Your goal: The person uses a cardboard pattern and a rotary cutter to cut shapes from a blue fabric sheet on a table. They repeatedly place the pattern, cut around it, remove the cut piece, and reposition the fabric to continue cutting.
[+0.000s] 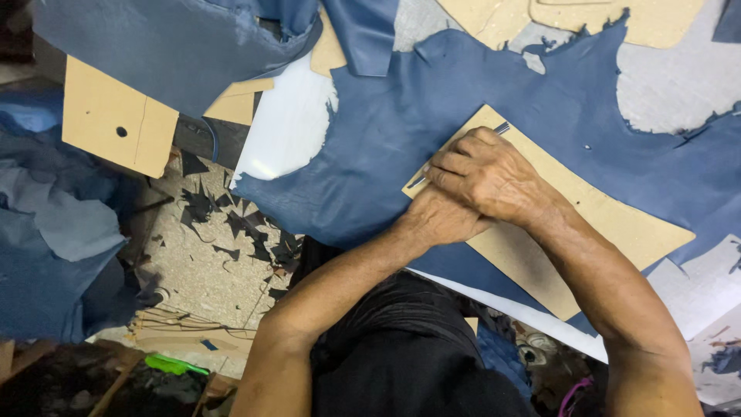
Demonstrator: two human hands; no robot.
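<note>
While the head camera looks straight down, both hands work at the middle of a sheet of blue leather (386, 131) spread over the bench. A long tan cardboard pattern (610, 224) lies flat on that leather, running from the centre toward the lower right. The right hand (490, 174) sits on the pattern's upper left end, its fingers curled tightly around a slim metal tool (502, 128). One tip of the tool shows above the knuckles and the other end pokes out below them, along the pattern's left edge; whether it is a knife or a marker cannot be told. The left hand (436, 220) lies just under the right one, crossing beneath its wrist, pressed down at the pattern's lower edge. Its fingers are hidden by the right hand, so I cannot tell how they are set.

To the upper left, a second tan pattern piece with a round hole (116, 123) rests half under another fold of blue leather (177, 46). More tan pieces (656, 23) lie at the top right. Below the bench edge on the left, small dark offcuts (239, 224) are scattered over the speckled floor (208, 278), beside a heap of blue scraps (46, 232). A green object (174, 364) lies near the bottom.
</note>
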